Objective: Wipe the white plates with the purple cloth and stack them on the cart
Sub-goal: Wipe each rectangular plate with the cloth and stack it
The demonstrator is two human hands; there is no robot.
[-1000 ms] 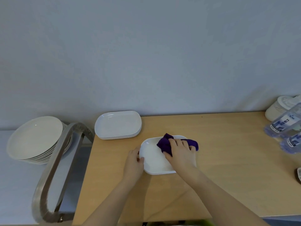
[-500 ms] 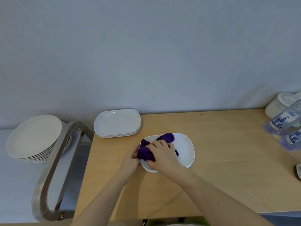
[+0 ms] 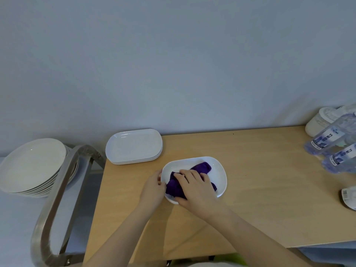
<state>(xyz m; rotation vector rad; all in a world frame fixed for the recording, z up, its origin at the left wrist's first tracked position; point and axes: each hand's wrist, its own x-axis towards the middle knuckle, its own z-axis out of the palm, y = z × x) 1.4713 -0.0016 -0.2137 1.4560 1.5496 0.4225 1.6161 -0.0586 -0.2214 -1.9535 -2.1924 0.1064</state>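
- right hand (image 3: pixel 196 189) pressed flat onto the purple cloth (image 3: pixel 202 168), fingers spread rather than curled, pointing toward the left hand; shifted from the plate's far right end a second ago to its near left end now, and barely moved over the last half second.
- cloth bunched under the palm, one end sticking out beyond the fingertips toward the wall.
- left hand (image 3: pixel 154 187) just beside the right, gripping the left rim of the white plate (image 3: pixel 219 180) with thumb over the edge, steadying it throughout.
- plate turned slightly on the tabletop (image 3: pixel 260 189) since a second ago, long side now angled.
- likely meaning: wiping stroke swept across the whole inside, so this plate seems close to done; transfer to the cart not yet begun.
- stack of oval white plates (image 3: pixel 133 146) beyond the left hand, near the tabletop's corner, untouched across all frames.
- further left of both hands, pile of round plates (image 3: pixel 30 166) on the cart, behind its metal handle (image 3: pixel 57 199).
- well right of the right hand: water bottles (image 3: pixel 327 139), a white lidded tub (image 3: pixel 319 122), a labelled item cut off at the edge.
- light wooden tabletop against a plain pale grey wall; soft, even light.
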